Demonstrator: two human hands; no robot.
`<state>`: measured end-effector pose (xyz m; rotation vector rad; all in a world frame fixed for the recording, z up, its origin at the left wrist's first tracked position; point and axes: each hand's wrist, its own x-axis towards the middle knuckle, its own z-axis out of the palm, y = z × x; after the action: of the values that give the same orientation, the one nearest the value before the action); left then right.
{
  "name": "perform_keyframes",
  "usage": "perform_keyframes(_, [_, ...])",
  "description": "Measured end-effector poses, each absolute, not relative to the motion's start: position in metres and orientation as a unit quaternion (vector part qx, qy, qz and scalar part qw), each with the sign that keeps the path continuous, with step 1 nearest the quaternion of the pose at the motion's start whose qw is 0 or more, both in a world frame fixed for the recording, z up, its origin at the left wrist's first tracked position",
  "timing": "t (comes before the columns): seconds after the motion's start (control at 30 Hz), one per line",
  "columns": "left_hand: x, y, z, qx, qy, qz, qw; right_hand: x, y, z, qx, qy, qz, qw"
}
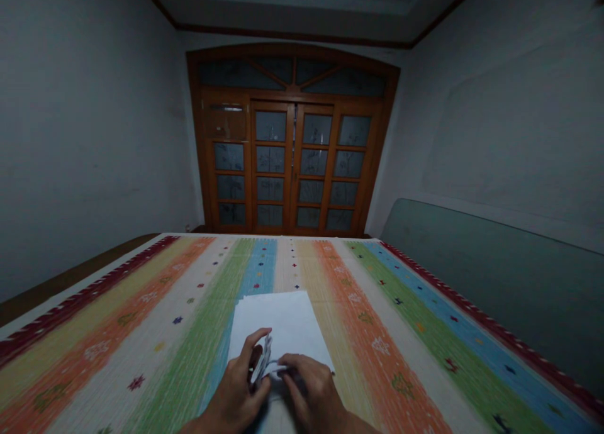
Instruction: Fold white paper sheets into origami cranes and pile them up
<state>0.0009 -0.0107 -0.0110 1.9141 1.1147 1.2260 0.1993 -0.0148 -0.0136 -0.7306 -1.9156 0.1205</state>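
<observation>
Fingers [252, 344] of the left hand [231, 396] and right hand [314, 393] pinching a small pleated white paper [262, 358], any print too blurred to read, held just over loose sheets of white paper [278, 321] lying on a multicoloured striped woven cover [377, 358] with small embroidered stars [178, 319].

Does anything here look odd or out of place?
Yes, a little: the small paper between the left hand and right hand looks tightly pleated or crumpled, unlike the flat white sheets beneath it. Those sheets also sit slightly askew to the stripes of the woven rug.
</observation>
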Motion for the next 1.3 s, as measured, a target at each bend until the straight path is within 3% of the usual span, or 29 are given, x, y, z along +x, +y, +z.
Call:
perform_keyframes(0.2, [0.003,-0.011,-0.007,0.752,0.398,0.456,0.26,0.201,-0.013,-0.012,-0.287,-0.807,0.038,0.516])
perform_keyframes(0.43, [0.003,-0.012,0.003,0.718,0.392,0.472,0.33,0.202,-0.012,-0.011,-0.271,-0.802,0.064,0.528])
perform_keyframes(0.97, [-0.002,-0.013,-0.005,0.814,0.347,0.39,0.255,0.198,-0.018,-0.004,-0.253,-0.796,0.063,0.547])
perform_keyframes(1.3, [0.0,-0.013,0.0,0.8,0.361,0.42,0.229,0.196,-0.018,-0.003,-0.253,-0.809,0.004,0.53])
